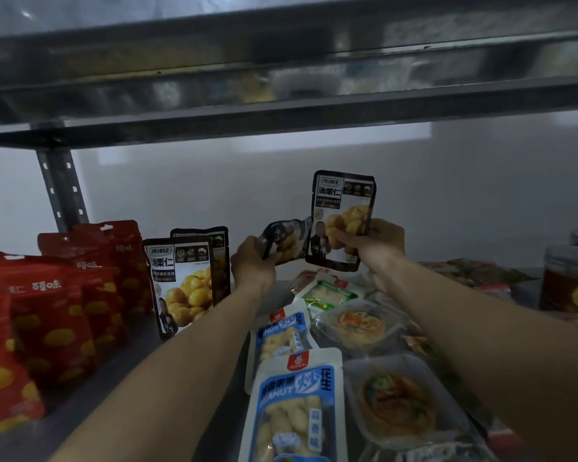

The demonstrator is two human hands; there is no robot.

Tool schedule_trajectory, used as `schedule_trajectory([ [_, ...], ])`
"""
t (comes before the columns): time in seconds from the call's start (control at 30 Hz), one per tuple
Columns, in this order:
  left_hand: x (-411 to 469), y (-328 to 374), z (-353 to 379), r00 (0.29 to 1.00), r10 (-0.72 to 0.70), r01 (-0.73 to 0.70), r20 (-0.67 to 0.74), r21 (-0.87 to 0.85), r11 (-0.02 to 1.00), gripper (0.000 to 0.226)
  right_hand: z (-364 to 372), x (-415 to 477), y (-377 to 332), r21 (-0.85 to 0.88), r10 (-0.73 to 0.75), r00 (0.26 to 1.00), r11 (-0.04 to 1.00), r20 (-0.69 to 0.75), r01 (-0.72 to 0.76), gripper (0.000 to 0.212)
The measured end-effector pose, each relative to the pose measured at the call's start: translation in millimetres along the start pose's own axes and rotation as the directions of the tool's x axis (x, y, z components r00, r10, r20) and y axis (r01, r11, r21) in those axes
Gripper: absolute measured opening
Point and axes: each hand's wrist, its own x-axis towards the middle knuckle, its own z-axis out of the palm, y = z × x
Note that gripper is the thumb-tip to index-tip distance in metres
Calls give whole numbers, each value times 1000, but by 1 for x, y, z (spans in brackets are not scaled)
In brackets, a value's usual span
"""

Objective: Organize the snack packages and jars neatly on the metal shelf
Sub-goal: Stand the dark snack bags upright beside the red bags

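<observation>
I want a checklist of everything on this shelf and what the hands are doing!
Surface: metal shelf, mostly covered.
Job's things: red pouches standing left; two black chestnut pouches upright beside them; peanut packs and clear trays lying flat; jar far right.
Clutter: loose packets heaped at right.
Grips: left hand holds a tilted black pouch; right hand holds an upright one.
Cables: nothing seen.
Surroundings: upper shelf, pale wall.

shelf left: chestnut bags (57,295) standing in rows | centre-left: two chestnut pouches (184,285) standing one behind the other, right of the bags | centre front: peanut packs (294,388) lying flat, trays (394,401) lying to their right | far right: jar (571,278) standing at the back
</observation>
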Motion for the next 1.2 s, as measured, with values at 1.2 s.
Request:
schedule_trajectory([
  [1.2, -144, -4, -181, 932, -32, 250, 360, -578, 777, 22, -3, -177, -63, 211, 25, 990, 976, 139, -54, 26],
])
